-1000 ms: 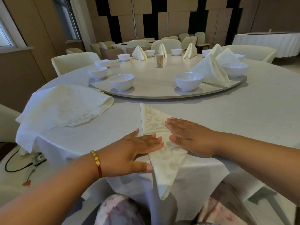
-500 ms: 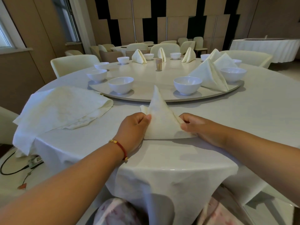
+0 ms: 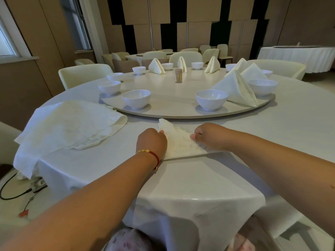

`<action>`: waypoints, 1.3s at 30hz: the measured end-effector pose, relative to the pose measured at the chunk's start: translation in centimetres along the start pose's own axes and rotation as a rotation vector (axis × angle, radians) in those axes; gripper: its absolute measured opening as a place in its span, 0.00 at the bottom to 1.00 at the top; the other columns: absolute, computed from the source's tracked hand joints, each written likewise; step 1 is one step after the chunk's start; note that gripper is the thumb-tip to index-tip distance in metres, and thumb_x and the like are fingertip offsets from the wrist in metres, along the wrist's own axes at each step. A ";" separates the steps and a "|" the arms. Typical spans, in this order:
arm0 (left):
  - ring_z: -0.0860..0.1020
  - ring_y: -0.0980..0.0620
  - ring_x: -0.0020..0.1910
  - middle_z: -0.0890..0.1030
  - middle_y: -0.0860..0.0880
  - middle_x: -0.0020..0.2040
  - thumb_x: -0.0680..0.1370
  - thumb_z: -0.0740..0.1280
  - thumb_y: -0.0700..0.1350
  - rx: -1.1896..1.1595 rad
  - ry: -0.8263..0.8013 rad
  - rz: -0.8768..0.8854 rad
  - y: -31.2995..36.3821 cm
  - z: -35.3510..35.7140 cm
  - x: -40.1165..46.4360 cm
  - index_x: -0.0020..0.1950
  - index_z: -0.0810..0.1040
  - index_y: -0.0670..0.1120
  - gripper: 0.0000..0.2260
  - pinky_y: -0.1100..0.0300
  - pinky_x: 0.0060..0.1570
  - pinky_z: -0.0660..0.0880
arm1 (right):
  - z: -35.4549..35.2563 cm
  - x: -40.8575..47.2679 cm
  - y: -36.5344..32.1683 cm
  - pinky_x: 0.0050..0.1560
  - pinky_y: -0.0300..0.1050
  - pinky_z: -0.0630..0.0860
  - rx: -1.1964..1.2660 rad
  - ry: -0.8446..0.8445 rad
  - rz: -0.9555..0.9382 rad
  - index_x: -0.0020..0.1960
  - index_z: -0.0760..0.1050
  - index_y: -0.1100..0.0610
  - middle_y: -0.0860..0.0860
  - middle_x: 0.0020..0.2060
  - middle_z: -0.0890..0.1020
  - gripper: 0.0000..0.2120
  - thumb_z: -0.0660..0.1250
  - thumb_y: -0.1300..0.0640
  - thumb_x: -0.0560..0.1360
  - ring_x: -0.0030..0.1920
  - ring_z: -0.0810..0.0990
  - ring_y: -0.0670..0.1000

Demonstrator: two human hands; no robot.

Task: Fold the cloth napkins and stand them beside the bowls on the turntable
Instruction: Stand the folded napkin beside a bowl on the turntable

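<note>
We see both hands, left hand [image 3: 151, 142] and right hand [image 3: 211, 135], each grip pinching a side of the cream triangular folded cloth napkin [image 3: 179, 144] lying on the white-clothed round counter [image 3: 290, 127], just before the pale round turntable [image 3: 181, 98] with white bowls [image 3: 211, 99].

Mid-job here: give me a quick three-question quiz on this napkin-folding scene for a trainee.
1. True or false: both hands, left hand and right hand, pinch the cream cloth napkin being folded.
2. Where does that napkin lie? A) on the round beige turntable B) on the white tablecloth in front of the turntable C) inside a bowl
3. What stands near the turntable's centre?

Key: 1 true; 2 B; 3 the small cylindrical toothpick holder.
</note>
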State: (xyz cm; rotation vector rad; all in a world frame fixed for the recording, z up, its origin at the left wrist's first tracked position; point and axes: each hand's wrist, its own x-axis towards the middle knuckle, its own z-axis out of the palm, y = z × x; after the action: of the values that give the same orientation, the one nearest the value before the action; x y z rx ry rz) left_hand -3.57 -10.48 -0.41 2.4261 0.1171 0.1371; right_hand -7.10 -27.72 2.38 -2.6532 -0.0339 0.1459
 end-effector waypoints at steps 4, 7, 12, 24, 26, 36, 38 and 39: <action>0.73 0.50 0.39 0.72 0.49 0.35 0.81 0.56 0.49 0.067 0.023 0.017 0.2 0.3 0.2 0.39 0.71 0.44 0.14 0.58 0.42 0.68 | 0.4 0.9 -0.2 0.41 0.43 0.68 -0.063 -0.007 0.035 0.37 0.71 0.58 0.52 0.35 0.78 0.17 0.57 0.52 0.82 0.37 0.74 0.51; 0.70 0.53 0.33 0.72 0.50 0.34 0.80 0.56 0.48 0.130 0.055 0.020 0.2 0.3 0.2 0.35 0.68 0.47 0.14 0.58 0.39 0.68 | 0.8 1.0 -0.4 0.42 0.44 0.67 -0.200 0.020 0.028 0.46 0.71 0.59 0.56 0.42 0.79 0.13 0.54 0.52 0.82 0.41 0.74 0.54; 0.72 0.50 0.37 0.70 0.50 0.33 0.80 0.56 0.45 0.161 0.026 0.007 0.5 0.1 0.1 0.34 0.66 0.47 0.14 0.57 0.41 0.68 | 1.1 1.0 -0.3 0.35 0.45 0.64 -0.244 0.129 -0.014 0.47 0.68 0.59 0.55 0.37 0.77 0.15 0.54 0.48 0.82 0.38 0.73 0.53; 0.73 0.49 0.39 0.74 0.49 0.37 0.79 0.58 0.48 0.149 0.061 0.053 0.3 0.1 0.2 0.51 0.72 0.44 0.09 0.57 0.40 0.69 | 1.9 1.6 -0.2 0.43 0.45 0.68 -0.474 0.116 0.087 0.38 0.65 0.52 0.49 0.35 0.70 0.16 0.52 0.50 0.83 0.44 0.73 0.54; 0.74 0.48 0.44 0.77 0.48 0.48 0.79 0.59 0.50 0.098 0.125 0.138 -0.1 -0.6 0.1 0.59 0.70 0.45 0.12 0.57 0.42 0.69 | 2.0 1.8 -0.2 0.43 0.45 0.68 -0.476 0.119 0.077 0.38 0.65 0.53 0.48 0.34 0.69 0.15 0.51 0.51 0.83 0.44 0.72 0.54; 0.40 0.56 0.77 0.43 0.52 0.79 0.80 0.45 0.63 0.538 -0.384 0.644 -1.8 -1.1 1.4 0.79 0.43 0.50 0.31 0.48 0.75 0.39 | 1.7 1.5 -0.2 0.44 0.45 0.67 -0.471 0.086 0.076 0.42 0.65 0.54 0.51 0.40 0.72 0.16 0.48 0.48 0.83 0.46 0.73 0.54; 0.40 0.56 0.77 0.42 0.52 0.79 0.79 0.43 0.64 0.552 -0.439 0.618 -2.1 -0.8 1.3 0.79 0.41 0.50 0.33 0.48 0.75 0.38 | 1.8 1.6 -0.2 0.43 0.45 0.67 -0.470 0.096 0.065 0.45 0.66 0.53 0.50 0.40 0.72 0.14 0.49 0.48 0.83 0.46 0.73 0.54; 0.40 0.56 0.77 0.42 0.52 0.79 0.77 0.42 0.66 0.559 -0.451 0.607 -2.1 -0.8 1.3 0.79 0.41 0.50 0.34 0.47 0.75 0.38 | 1.9 1.6 0.0 0.42 0.45 0.67 -0.471 0.105 0.052 0.45 0.66 0.53 0.50 0.40 0.73 0.14 0.49 0.48 0.83 0.45 0.73 0.54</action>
State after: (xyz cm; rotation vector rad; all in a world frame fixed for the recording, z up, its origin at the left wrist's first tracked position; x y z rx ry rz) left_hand -2.46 -8.20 -1.14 2.8960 -0.8959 -0.2025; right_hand -5.67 -26.75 0.58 -3.1291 0.0404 0.0147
